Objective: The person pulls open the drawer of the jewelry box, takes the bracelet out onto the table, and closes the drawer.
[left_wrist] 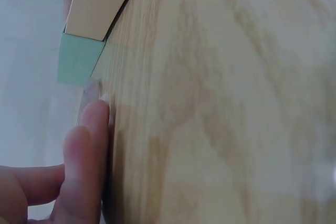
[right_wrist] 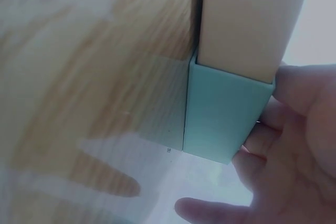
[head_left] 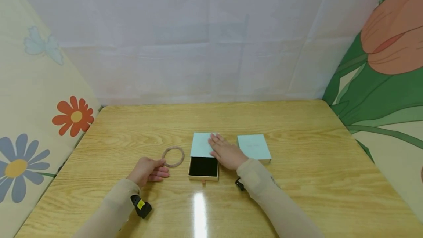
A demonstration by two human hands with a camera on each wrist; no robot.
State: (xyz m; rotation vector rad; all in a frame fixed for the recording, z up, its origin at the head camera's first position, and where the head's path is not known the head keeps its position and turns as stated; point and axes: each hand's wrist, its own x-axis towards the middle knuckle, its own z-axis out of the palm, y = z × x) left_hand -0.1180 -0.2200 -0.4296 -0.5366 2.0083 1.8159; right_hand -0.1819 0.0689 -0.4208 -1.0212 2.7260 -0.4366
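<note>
My left hand (head_left: 149, 171) pinches a thin pinkish-brown bangle (head_left: 183, 155) at its left side, between thumb and index finger. Only a sliver of the bangle (left_wrist: 90, 92) shows past the fingertips in the left wrist view. To its right is a jewellery box with a light-blue sleeve (head_left: 199, 145) and a drawer (head_left: 203, 178) pulled out towards me. The drawer has a black lining and a small pull tab. Across the top of the sleeve rests my right hand (head_left: 228, 154), fingers extended. The right wrist view has the sleeve (right_wrist: 226, 111) and beige drawer (right_wrist: 252, 19) side-on.
A second light-blue box (head_left: 254, 147) lies just right of my right hand. Both stand on a wood-grain table (head_left: 297, 120). A white cloth (head_left: 211, 47) hangs behind the table's far edge, with flower-patterned cloths on both sides.
</note>
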